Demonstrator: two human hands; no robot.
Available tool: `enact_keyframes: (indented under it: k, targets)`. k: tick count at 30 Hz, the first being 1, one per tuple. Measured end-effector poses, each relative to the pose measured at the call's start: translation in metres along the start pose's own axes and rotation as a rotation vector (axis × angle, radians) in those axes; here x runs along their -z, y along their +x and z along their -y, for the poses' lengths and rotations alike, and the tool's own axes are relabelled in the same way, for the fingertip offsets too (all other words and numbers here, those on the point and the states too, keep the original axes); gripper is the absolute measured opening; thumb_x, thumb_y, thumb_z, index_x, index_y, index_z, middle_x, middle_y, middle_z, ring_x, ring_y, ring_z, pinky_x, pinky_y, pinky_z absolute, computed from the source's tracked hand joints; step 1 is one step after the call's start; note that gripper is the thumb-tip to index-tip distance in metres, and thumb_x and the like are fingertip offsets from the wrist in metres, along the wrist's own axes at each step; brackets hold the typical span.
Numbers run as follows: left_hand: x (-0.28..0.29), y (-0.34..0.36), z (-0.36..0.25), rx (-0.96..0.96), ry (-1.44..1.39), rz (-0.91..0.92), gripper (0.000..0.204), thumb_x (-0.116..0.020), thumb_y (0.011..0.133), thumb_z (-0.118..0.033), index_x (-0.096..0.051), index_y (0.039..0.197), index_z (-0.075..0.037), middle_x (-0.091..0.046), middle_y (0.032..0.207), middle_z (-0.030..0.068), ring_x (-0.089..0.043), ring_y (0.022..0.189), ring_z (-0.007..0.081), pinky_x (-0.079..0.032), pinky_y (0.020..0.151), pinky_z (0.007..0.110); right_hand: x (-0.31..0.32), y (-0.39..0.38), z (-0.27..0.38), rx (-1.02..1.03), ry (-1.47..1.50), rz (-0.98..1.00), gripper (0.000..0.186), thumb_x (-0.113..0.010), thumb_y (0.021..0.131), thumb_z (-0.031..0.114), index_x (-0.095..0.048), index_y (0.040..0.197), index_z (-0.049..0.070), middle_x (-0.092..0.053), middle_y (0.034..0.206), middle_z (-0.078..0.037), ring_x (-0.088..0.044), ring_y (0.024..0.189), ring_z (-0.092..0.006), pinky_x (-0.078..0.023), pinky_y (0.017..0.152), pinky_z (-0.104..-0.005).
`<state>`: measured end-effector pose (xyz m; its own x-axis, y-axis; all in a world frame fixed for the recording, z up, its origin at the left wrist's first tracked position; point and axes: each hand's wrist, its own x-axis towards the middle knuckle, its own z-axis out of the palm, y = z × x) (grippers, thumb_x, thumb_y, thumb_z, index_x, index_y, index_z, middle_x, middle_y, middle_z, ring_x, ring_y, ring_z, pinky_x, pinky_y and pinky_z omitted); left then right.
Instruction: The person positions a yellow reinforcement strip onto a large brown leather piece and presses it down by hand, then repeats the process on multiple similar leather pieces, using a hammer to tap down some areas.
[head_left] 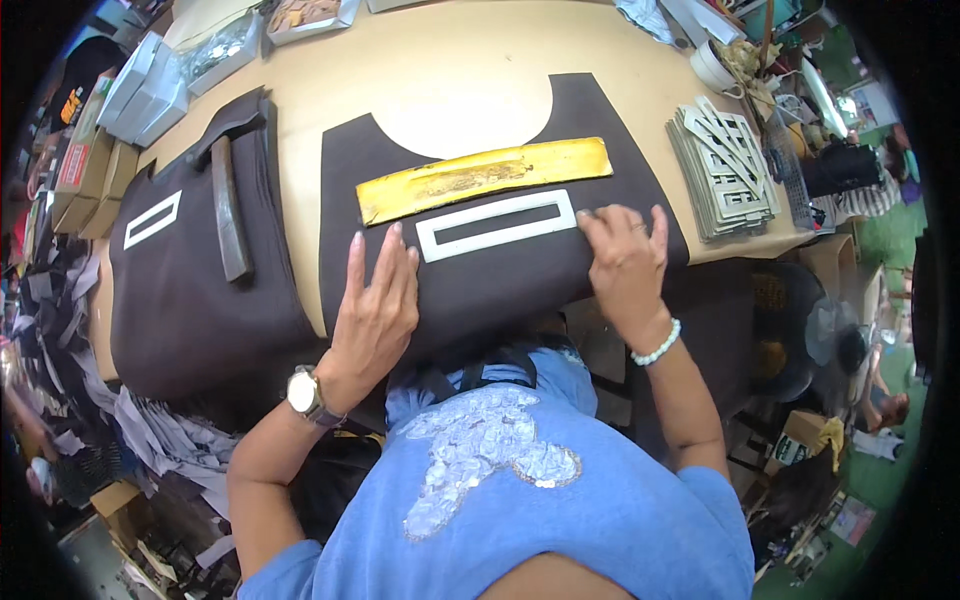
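A dark brown fabric piece [490, 270] with a curved cut-out at its far edge lies in front of me on the table. On it rests a white rectangular frame [480, 241], just nearer to me than a worn yellow strip [480, 180]. My left hand [380, 300] is open, its fingers stretched over the fabric beside the frame's left end. At the frame's right end, my right hand [627, 262] has its thumb and forefinger bent close together on the edge, little finger sticking out.
To the left, a stack of dark fabric [200, 290] carries another white frame [153, 220] and a dark curved bar [229, 210]. Stacked stencil plates [725, 165] lie at the right. Pale boxes [150, 90] stand far left, and a white pot [712, 68] far right.
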<state>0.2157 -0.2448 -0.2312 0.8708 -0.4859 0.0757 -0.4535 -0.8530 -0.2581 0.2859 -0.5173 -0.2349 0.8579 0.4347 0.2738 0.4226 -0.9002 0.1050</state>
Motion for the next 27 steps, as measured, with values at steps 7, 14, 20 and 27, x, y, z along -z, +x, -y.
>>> enact_keyframes:
  k: [7,14,20,27]
  targets:
    - [-0.005,0.018,0.014,0.431,-0.334,-0.249,0.028,-0.05,0.083,-0.001,-0.058,0.109,-0.002,-0.055,0.121,0.0127,-0.043,0.123,0.0315,-0.027,0.105,0.055,-0.002,0.041,-0.023,0.007,0.098,-0.143,0.023,-0.051,0.081,0.008,-0.067,0.097,0.006,-0.061,0.109,-0.011,-0.053,0.108,-0.0277,-0.036,0.094,-0.0442]
    - [-0.033,0.007,0.003,0.827,-0.438,-0.338,0.043,-0.053,0.088,-0.011,-0.045,0.128,0.003,-0.043,0.132,0.0221,-0.037,0.125,0.0415,-0.028,0.103,0.053,-0.041,0.105,0.008,0.304,0.37,0.039,0.03,-0.061,0.084,0.03,-0.063,0.112,0.019,-0.051,0.125,-0.012,-0.041,0.124,-0.035,-0.027,0.104,-0.0577]
    - [-0.032,0.008,0.004,0.833,-0.511,-0.379,0.047,-0.048,0.091,-0.01,-0.036,0.134,0.005,-0.037,0.138,0.0258,-0.03,0.13,0.043,-0.026,0.107,0.047,-0.084,0.197,-0.024,0.096,0.086,-0.134,0.042,-0.057,0.085,0.034,-0.056,0.122,0.014,-0.049,0.129,-0.016,-0.042,0.122,-0.0351,-0.033,0.097,-0.057]
    - [-0.035,0.01,0.004,0.907,-0.466,-0.318,0.041,-0.048,0.092,-0.011,-0.045,0.132,-0.001,-0.04,0.136,0.0258,-0.033,0.129,0.0423,-0.026,0.106,0.052,-0.056,0.098,-0.046,-0.223,-0.043,-0.044,0.048,-0.052,0.09,0.035,-0.054,0.12,-0.002,-0.054,0.122,-0.022,-0.051,0.113,-0.0349,-0.039,0.096,-0.043]
